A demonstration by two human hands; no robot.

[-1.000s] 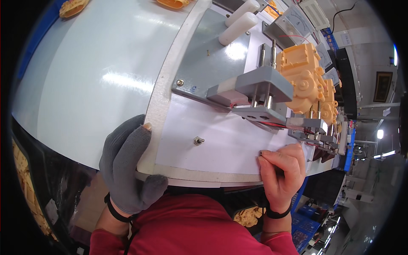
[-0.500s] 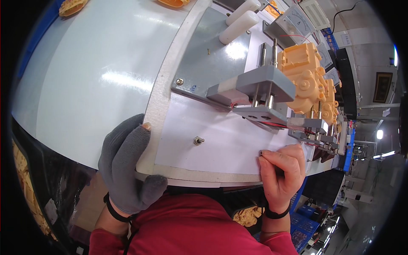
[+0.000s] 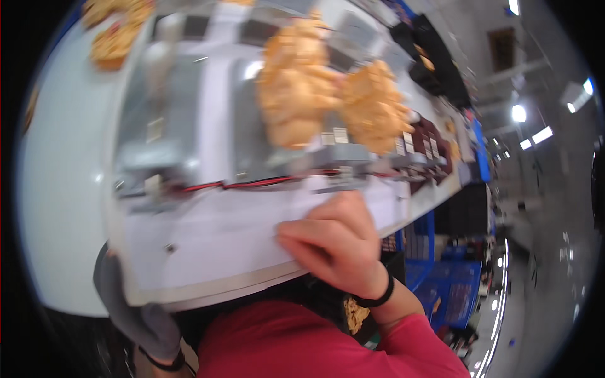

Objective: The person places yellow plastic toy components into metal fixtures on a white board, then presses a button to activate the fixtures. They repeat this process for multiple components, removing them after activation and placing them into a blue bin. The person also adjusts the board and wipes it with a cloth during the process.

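Observation:
My left hand (image 3: 142, 318), in a grey glove, wraps the near left corner of a white flat board (image 3: 208, 239) from below, thumb at its edge. My bare right hand (image 3: 340, 246), with a black band at the wrist, rests on the board's near right part with its fingers bunched together and pointing left. Whether something small is pinched in them is hidden. Just beyond the board run red and black wires (image 3: 252, 184) and grey metal blocks (image 3: 343, 154). The whole picture is blurred.
Two heaps of orange-yellow moulded pieces (image 3: 296, 88) stand behind the metal blocks, and more lie at the far left (image 3: 113, 38). The fixture sits on a pale round-edged table (image 3: 60, 189). Blue crates (image 3: 450, 283) stand on the floor at the right.
The view has swung to the right and gone blurry, so the orange pieces now sit at top centre. Both hands stay at the same places on the white board.

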